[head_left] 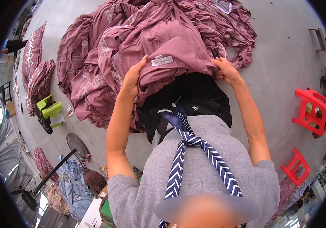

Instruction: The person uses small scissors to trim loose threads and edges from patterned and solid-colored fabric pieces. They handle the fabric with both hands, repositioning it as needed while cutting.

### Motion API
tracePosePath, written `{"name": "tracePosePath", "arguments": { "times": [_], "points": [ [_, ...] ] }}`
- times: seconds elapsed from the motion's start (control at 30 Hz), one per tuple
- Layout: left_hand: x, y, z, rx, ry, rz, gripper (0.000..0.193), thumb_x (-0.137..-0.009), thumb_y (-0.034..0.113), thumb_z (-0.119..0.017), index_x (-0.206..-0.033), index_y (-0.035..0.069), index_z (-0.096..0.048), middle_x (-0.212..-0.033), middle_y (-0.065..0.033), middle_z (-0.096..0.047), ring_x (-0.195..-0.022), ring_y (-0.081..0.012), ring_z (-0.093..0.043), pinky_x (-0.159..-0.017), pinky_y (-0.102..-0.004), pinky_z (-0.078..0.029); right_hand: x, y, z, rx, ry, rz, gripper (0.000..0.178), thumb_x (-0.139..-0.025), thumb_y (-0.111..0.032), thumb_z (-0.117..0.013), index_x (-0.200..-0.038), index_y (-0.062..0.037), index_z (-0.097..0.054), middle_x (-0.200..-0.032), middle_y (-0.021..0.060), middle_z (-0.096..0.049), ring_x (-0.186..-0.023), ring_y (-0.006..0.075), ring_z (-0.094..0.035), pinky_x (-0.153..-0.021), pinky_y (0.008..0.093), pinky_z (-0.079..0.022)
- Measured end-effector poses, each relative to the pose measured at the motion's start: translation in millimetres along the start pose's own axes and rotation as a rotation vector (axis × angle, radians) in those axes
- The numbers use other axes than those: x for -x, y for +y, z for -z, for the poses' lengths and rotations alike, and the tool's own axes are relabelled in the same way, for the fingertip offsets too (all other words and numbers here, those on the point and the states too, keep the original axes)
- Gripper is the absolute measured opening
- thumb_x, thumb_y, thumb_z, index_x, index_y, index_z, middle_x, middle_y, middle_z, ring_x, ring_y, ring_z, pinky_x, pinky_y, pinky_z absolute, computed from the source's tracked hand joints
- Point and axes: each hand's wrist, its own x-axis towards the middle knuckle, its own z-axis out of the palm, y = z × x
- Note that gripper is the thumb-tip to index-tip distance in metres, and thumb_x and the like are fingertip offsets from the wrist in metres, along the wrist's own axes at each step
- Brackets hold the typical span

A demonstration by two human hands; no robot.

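Note:
A dusty-pink garment [170, 43] with a white label [162, 61] is spread over my lap, on top of a large heap of like pink cloth [87, 57]. My left hand [133, 78] grips its near edge just left of the label, the thumb on top and the fingers partly hidden by the fabric. On the other side, my right hand [225, 70] pinches the garment's right edge between thumb and fingers. The cloth between my hands is stretched in loose folds, and black clothing on my legs shows below it.
Folded pink cloth [37, 68] lies at the far left near a lime-green stool [51, 111]. Red plastic stools [310, 112] stand on the right. A pedestal fan [28, 193], blue cloth [75, 190] and a round dark base [77, 145] are at lower left.

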Motion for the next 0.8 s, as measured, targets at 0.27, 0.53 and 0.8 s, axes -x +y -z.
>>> {"name": "tracePosePath", "arguments": {
  "times": [0.27,0.53,0.8],
  "points": [
    [0,12,-2,-0.083,0.023,-0.134,0.036,-0.091,0.020,-0.055,-0.119,-0.002,-0.050,-0.108,-0.0178,-0.060,-0.093,-0.0221,-0.063,-0.080,-0.0332,-0.053,5,-6,-4,-0.063,-0.015,0.036,0.020,-0.088,-0.025,-0.059,-0.077,-0.0147,-0.046,-0.057,-0.0079,-0.041,-0.038,0.0015,-0.031,-0.032,0.0193,-0.022],
    [38,-12,-55,-1.400,-0.129,-0.940,0.099,-0.055,0.016,-0.085,-0.138,0.002,-0.032,-0.130,-0.0170,-0.048,-0.120,-0.0278,-0.048,-0.098,-0.0329,-0.039,62,-30,-115,0.056,-0.236,0.169,0.024,-0.090,-0.031,-0.056,-0.083,-0.0077,-0.053,-0.063,-0.0063,-0.045,-0.048,0.0026,-0.041,-0.040,0.0193,-0.033],
    [55,13,-35,-0.586,-0.213,-0.409,0.092,-0.058,-0.002,-0.078,-0.138,0.005,-0.034,-0.130,-0.0077,-0.046,-0.121,-0.0178,-0.044,-0.100,-0.0297,-0.035,54,-31,-103,-0.170,0.018,0.169,0.022,-0.088,-0.029,-0.058,-0.080,-0.0102,-0.052,-0.061,-0.0031,-0.049,-0.040,0.0055,-0.040,-0.034,0.0212,-0.029]
  ]
}}
